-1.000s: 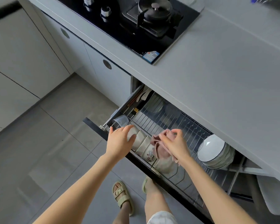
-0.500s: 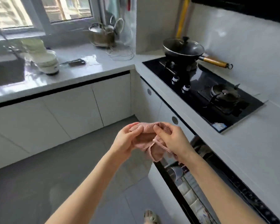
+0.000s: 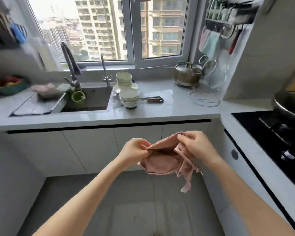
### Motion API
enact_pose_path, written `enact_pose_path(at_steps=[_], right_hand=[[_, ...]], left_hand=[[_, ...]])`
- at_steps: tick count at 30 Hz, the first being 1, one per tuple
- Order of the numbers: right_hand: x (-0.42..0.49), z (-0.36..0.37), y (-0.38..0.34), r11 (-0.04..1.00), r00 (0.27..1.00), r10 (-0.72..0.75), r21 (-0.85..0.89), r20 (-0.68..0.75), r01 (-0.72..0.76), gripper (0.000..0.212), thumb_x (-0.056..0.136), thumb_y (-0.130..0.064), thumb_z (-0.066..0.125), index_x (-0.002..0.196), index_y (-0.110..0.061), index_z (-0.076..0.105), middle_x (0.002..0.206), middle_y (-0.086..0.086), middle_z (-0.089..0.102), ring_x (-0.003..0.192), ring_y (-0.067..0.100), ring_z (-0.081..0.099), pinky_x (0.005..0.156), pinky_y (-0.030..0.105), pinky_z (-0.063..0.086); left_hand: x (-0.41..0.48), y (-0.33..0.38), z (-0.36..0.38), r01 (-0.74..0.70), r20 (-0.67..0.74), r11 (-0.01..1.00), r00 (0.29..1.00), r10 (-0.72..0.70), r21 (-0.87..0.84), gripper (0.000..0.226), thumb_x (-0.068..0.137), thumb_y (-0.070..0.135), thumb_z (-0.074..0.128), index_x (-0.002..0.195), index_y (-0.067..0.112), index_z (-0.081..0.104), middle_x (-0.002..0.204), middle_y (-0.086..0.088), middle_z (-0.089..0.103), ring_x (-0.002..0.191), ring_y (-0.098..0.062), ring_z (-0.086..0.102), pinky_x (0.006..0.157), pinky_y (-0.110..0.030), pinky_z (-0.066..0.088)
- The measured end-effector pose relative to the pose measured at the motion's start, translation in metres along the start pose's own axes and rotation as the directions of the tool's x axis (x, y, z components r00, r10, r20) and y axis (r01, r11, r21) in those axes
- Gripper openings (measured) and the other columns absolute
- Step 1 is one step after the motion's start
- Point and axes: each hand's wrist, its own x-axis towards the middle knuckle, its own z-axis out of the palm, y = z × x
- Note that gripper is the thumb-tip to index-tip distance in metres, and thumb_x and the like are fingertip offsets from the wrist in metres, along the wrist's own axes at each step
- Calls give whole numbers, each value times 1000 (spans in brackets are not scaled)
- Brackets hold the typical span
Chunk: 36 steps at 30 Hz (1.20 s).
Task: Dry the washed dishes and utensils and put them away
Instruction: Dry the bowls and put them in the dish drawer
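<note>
The view is swinging left, away from the open drawer, and is now facing the sink [image 3: 92,99] and window [image 3: 109,31], with the stacked bowls [image 3: 129,96] on the counter [image 3: 169,103] coming toward the middle. The hob [image 3: 262,132] is sliding to the right edge. The left hand [image 3: 134,153] is no longer touching the cups in the drawer; it is joining the right hand [image 3: 197,144] in front of the cabinets [image 3: 92,147]. The cloth [image 3: 160,162], bunched between both hands half a second ago, is being pulled open: each hand is pinching one edge, the middle is sagging between them, and a loose strip is hanging below the right hand.
</note>
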Motion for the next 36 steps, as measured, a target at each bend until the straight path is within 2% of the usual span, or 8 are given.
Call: enact_pose_path(at_steps=[5, 11, 13, 17, 21, 29, 32, 36], right_hand=[[114, 31, -42, 975, 994, -109, -195, -16, 104, 37, 96, -38, 49, 67, -19, 61, 68, -2, 65, 78, 26, 60, 65, 34, 42], [206, 104, -85, 784, 908, 112, 525, 405, -331, 59, 97, -56, 31, 85, -11, 67, 76, 8, 70, 67, 22, 67, 58, 30, 51], [235, 125, -93, 676, 918, 52, 662, 393, -322, 46, 99, -46, 35, 82, -14, 64, 61, -2, 65, 54, 11, 64, 52, 26, 47], [303, 160, -105, 665, 978, 22, 727, 210, -171, 23, 92, -23, 60, 113, -14, 62, 99, 2, 73, 91, 17, 70, 73, 30, 54], [377, 179, -126, 659, 994, 87, 745, 61, -103, 20, 88, 4, 60, 98, -13, 63, 89, 3, 71, 81, 14, 68, 73, 26, 55], [490, 171, -160, 797, 972, 115, 603, -206, 33, 24, 88, 3, 60, 92, -20, 62, 88, -3, 68, 81, 10, 64, 79, 27, 52], [518, 169, -157, 804, 960, 137, 594, -246, 38, 27, 87, 5, 60, 96, -20, 64, 96, 0, 70, 87, 12, 66, 82, 26, 53], [548, 167, -147, 784, 959, 163, 620, -230, 15, 25, 87, 7, 60, 95, -17, 65, 89, -5, 72, 81, 5, 67, 73, 17, 54]], left_hand=[[92, 16, -65, 111, -24, 991, 993, -113, -78, 9, 86, 14, 58, 80, 16, 64, 68, 0, 59, 61, -13, 56, 52, -22, 51], [189, 25, -100, 168, -40, 731, 965, -258, -661, 13, 92, -2, 46, 91, 6, 55, 83, -13, 60, 68, -21, 63, 51, -26, 58], [218, 21, -112, 208, 31, 691, 965, -259, -692, 15, 92, -2, 48, 100, 6, 59, 81, -11, 65, 69, -22, 66, 59, -32, 58], [281, 15, -157, 278, 261, 576, 959, -113, -769, 17, 93, 8, 53, 104, 2, 64, 95, -16, 69, 87, -27, 66, 79, -42, 57], [360, -2, -215, 258, 344, 705, 939, -20, -661, 16, 92, 14, 56, 97, 4, 67, 92, -12, 71, 86, -26, 68, 81, -37, 58], [561, -70, -297, 271, -164, 902, 926, -339, -338, 20, 92, 21, 53, 83, 3, 53, 72, -12, 55, 54, -22, 60, 47, -25, 56], [615, -82, -296, 331, -162, 930, 920, -356, -160, 23, 89, 28, 55, 87, 4, 52, 75, -10, 56, 55, -22, 61, 62, -34, 60], [657, -92, -291, 412, -85, 905, 911, -404, 110, 17, 81, 19, 54, 92, 5, 55, 72, -7, 53, 48, -17, 48, 43, -23, 42]])
